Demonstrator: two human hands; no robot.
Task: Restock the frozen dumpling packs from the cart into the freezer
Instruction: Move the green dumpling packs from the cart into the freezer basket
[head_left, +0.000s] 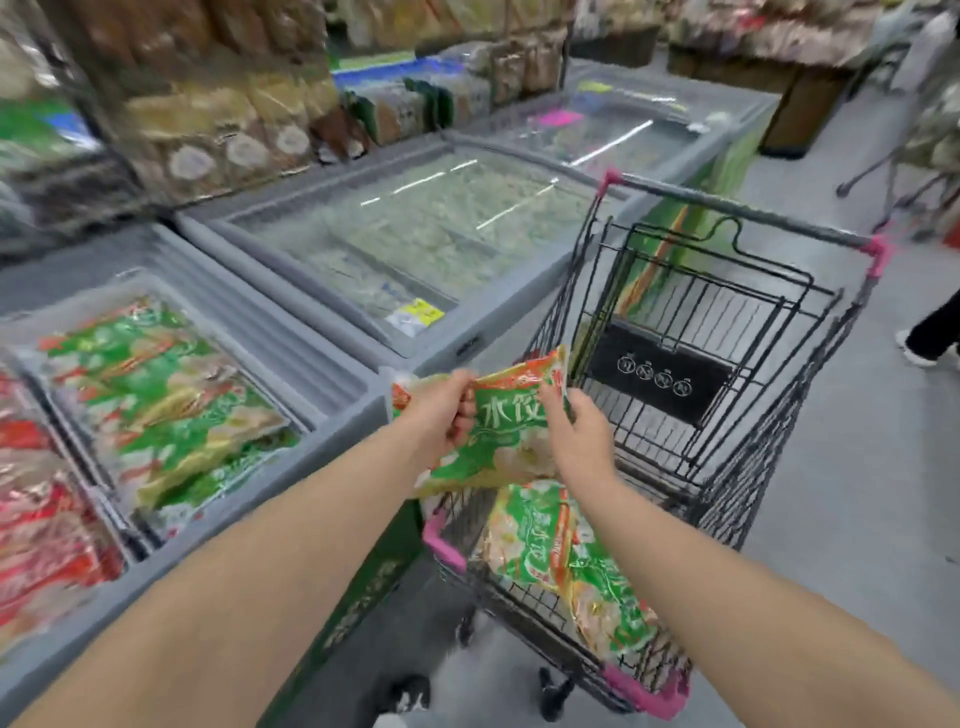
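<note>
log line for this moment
step: dumpling pack held over cart rim | left hand: grips it | right hand: grips it | cart: more packs inside

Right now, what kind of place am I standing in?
Most likely a supermarket's frozen-food aisle: glass-lidded chest freezers in a row, a wire shopping cart holding green dumpling packs, and shelves of packaged goods behind.

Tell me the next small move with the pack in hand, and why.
Probably swing the dumpling pack left, over the freezer rim toward the matching green packs. Both the left hand and right hand grip it above the cart, held clear of the remaining packs. Whether the glass lid is open is unclear.
</note>
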